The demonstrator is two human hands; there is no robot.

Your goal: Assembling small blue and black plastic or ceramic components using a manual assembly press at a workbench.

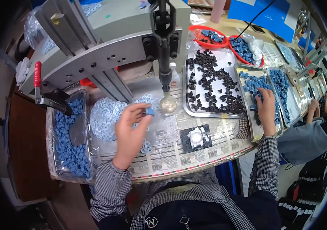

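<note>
My left hand (129,132) is raised over the table, pinching a small blue cap-shaped part (150,111) between thumb and fingers. Just right of it, a domed metal piece (168,104) sits under the dark vertical rod (165,73) of a press. Light blue rings (108,117) are heaped beside and behind my left hand, some in clear plastic. My right hand (267,109) reaches into a metal tray (256,132) of blue parts (256,82). Its fingers are bent together among the parts; what they grip, if anything, is hidden.
A tray of black parts (213,82) stands at the middle right, with red baskets (213,45) behind it. At left are a blue-part bin (71,143) and a red-handled clamp (38,78). A round white piece on a dark square (196,138) lies near the front. Another person's sleeve (305,140) shows at right.
</note>
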